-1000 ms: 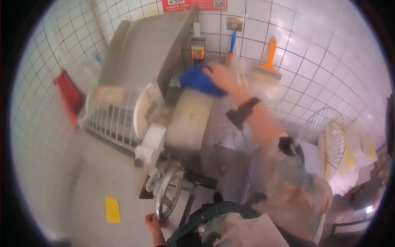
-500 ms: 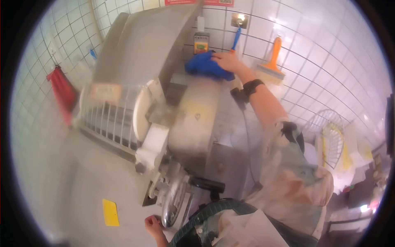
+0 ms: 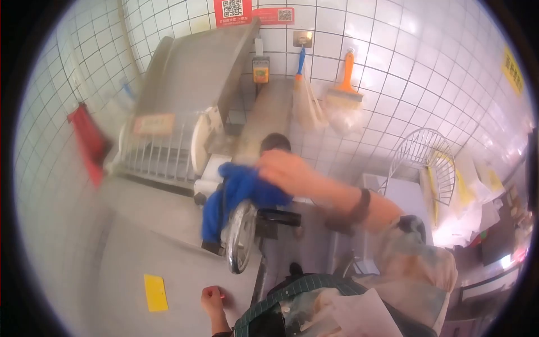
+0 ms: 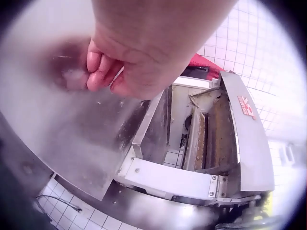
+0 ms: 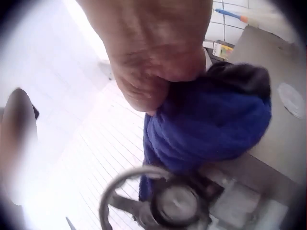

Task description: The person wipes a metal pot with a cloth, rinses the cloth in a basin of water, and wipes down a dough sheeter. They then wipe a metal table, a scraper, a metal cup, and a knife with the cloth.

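Observation:
My right hand point(image 3: 283, 171) grips a blue cloth point(image 3: 242, 191), bunched under the fingers beside the machine's handwheel point(image 3: 240, 238). In the right wrist view the cloth point(image 5: 206, 124) hangs in folds from the hand point(image 5: 153, 72), with the wheel point(image 5: 177, 203) right below it. A dark part of the cloth shows at its top edge. My left hand point(image 3: 212, 300) stays low near the metal table's front edge, fingers loosely curled. Seen from the left wrist, that hand point(image 4: 124, 72) hangs over the metal surface point(image 4: 86, 134) with nothing visible in it.
A large metal machine with a slanted cover point(image 3: 191, 78) and a barred guard point(image 3: 157, 160) stands against the tiled wall. A yellow card point(image 3: 155, 292) lies on the table. Orange-handled brush point(image 3: 346, 84) and red cloth point(image 3: 88, 140) hang on walls. A wire rack point(image 3: 426, 157) is at right.
My right hand has brought the blue cloth from the far top of the machine's housing down and nearer, to the handwheel. The left hand has stayed in about the same place.

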The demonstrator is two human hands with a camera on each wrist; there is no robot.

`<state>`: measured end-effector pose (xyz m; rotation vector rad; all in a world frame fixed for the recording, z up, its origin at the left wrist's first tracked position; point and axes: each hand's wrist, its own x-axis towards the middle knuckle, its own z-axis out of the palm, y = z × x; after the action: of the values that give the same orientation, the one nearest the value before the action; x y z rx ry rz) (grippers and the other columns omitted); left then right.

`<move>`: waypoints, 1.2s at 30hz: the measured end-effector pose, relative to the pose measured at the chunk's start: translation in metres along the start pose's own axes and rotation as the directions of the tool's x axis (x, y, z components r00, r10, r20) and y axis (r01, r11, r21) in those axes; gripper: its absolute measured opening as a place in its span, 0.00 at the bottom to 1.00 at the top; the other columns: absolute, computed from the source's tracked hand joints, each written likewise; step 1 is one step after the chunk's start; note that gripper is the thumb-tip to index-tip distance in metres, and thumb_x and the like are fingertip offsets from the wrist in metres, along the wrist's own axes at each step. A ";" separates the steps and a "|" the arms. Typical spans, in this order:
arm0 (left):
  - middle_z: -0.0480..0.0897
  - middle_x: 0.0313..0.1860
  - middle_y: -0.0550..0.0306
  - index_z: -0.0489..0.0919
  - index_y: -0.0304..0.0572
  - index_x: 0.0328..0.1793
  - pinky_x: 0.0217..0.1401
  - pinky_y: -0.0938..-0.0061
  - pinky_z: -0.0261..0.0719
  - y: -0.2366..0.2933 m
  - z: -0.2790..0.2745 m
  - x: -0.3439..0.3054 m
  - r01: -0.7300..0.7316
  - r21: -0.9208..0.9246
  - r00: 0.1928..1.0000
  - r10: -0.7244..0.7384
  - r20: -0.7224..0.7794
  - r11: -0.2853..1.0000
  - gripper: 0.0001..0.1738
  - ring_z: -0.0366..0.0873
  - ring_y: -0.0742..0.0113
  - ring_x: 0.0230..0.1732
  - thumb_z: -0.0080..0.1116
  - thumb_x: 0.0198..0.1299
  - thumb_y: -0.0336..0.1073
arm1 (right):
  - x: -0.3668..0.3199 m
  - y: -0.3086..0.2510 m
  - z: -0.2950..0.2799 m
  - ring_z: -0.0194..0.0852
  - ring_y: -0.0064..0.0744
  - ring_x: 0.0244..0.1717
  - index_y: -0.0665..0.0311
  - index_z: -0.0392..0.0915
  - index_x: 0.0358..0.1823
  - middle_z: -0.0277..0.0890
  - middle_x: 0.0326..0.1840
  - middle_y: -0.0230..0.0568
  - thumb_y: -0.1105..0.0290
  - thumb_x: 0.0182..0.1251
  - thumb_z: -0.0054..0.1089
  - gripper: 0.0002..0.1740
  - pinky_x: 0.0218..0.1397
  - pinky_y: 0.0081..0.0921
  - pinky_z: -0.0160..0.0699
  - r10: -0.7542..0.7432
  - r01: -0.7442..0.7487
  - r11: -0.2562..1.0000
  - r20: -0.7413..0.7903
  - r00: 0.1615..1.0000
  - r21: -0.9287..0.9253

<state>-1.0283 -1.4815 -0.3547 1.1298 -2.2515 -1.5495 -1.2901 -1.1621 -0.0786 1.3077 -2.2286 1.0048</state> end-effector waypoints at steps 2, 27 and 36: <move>0.80 0.24 0.56 0.78 0.34 0.34 0.25 0.77 0.75 -0.002 -0.002 -0.001 0.057 -0.019 0.998 -0.057 0.000 0.998 0.06 0.80 0.69 0.23 0.56 0.58 0.31 | 0.009 0.002 -0.024 0.76 0.41 0.46 0.65 0.78 0.46 0.78 0.44 0.48 0.58 0.73 0.45 0.18 0.53 0.35 0.73 0.445 -0.429 0.880 -0.040 0.895 0.203; 0.80 0.26 0.56 0.78 0.34 0.37 0.17 0.81 0.68 -0.012 0.011 -0.028 0.206 -0.205 0.975 -0.219 -0.041 0.957 0.10 0.74 0.74 0.20 0.62 0.55 0.34 | 0.109 0.239 -0.039 0.76 0.52 0.49 0.65 0.81 0.41 0.80 0.45 0.49 0.60 0.63 0.49 0.18 0.53 0.42 0.75 0.288 -0.323 0.825 -0.149 0.946 -0.464; 0.81 0.31 0.55 0.79 0.33 0.41 0.34 0.75 0.78 -0.004 0.034 0.012 -0.055 -0.317 0.996 0.075 0.052 0.947 0.15 0.80 0.69 0.31 0.66 0.55 0.38 | 0.023 0.074 -0.011 0.74 0.47 0.49 0.63 0.78 0.44 0.77 0.45 0.46 0.67 0.67 0.53 0.10 0.52 0.38 0.74 -0.248 0.239 0.967 -0.108 0.963 -0.093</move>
<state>-1.0528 -1.4653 -0.3758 0.9188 -1.9594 -1.8573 -1.3660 -1.1440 -0.0862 1.4075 -1.9421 0.8708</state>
